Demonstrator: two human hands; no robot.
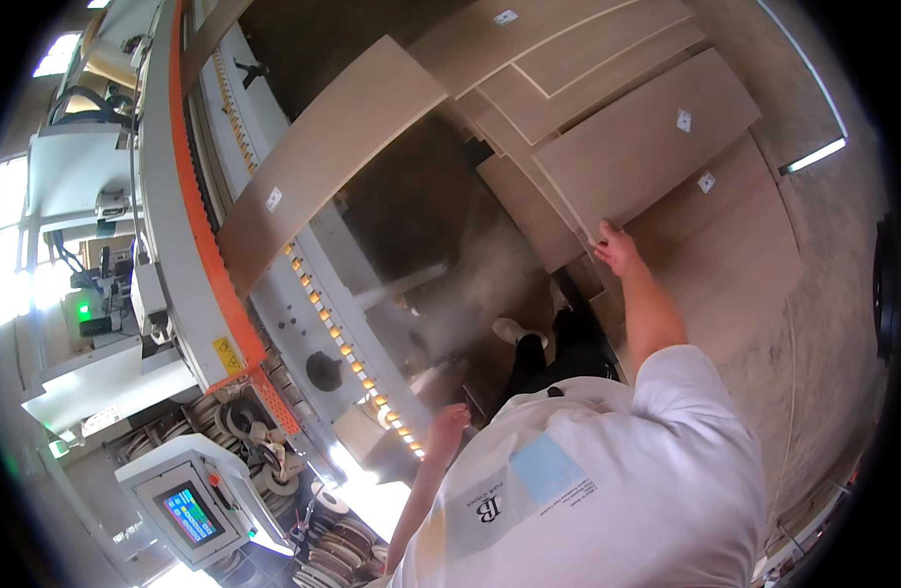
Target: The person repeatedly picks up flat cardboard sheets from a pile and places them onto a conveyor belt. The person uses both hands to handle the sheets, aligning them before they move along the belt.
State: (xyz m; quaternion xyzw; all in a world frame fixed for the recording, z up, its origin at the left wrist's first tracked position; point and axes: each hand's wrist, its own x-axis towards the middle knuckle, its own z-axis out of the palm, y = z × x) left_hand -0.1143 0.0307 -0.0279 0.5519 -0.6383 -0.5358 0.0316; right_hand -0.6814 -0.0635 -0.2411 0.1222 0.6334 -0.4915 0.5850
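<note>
My right hand (617,251) reaches forward, its fingers closed on the near corner of a flat brown panel (656,137) with a small white label. That panel lies on top of a stack of similar boards. Lower down, my left hand (450,423) hangs close to the roller rail (338,333) of a long machine. Its fingers are blurred, so their pose is unclear. Another brown panel (333,147), long and labelled, rests across the machine's rail with one end under the orange-edged beam (200,216).
More brown boards (578,69) lie at the far right, and a lower panel (730,230) sits beside the stack. To the left stands a control screen (189,513) on a white housing. Rolls of edge strip (338,549) are piled near it. My shoes (519,333) are on the floor between machine and stack.
</note>
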